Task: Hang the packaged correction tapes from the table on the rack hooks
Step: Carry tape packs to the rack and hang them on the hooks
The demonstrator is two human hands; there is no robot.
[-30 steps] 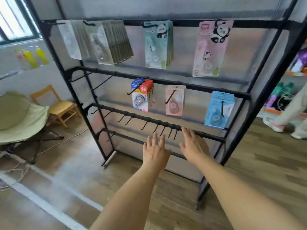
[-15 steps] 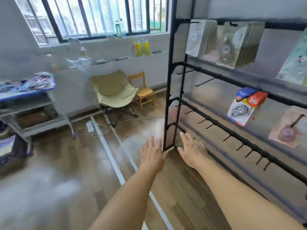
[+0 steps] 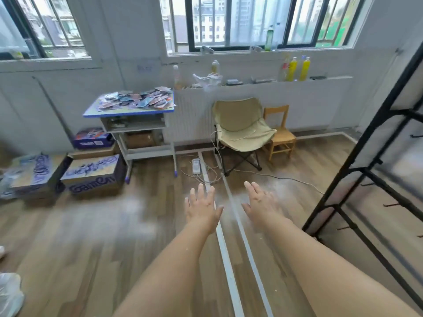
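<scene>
Head view has both your arms stretched forward over the wood floor, palms down. Your left hand [image 3: 202, 208] is empty with its fingers straight and slightly spread; your right hand [image 3: 261, 202] is the same, fingers extended and holding nothing. The two hands float side by side, a small gap between them, above a pair of pale strips running along the floor [image 3: 231, 248].

Your packaged correction tapes [image 3: 137, 100] lie in a loose, overlapping heap on the blue-edged table [image 3: 103, 113], which stands against the white wall under the windows, well apart from your hands and up to their left. A shelf sits under the tabletop, and cardboard boxes [image 3: 91, 175] with purple lettering rest on the floor to the table's left.

Your rack [image 3: 370, 124] shows only as a black frame along the right edge, with a few bare hooks [image 3: 390, 205] sticking out from its lower bars; no packages on it show from here.

Between table and rack you have a pale green folding chair [image 3: 242, 126] just beside a small wooden chair [image 3: 280, 133], with a power strip [image 3: 196, 166] and cables on the floor in front
</scene>
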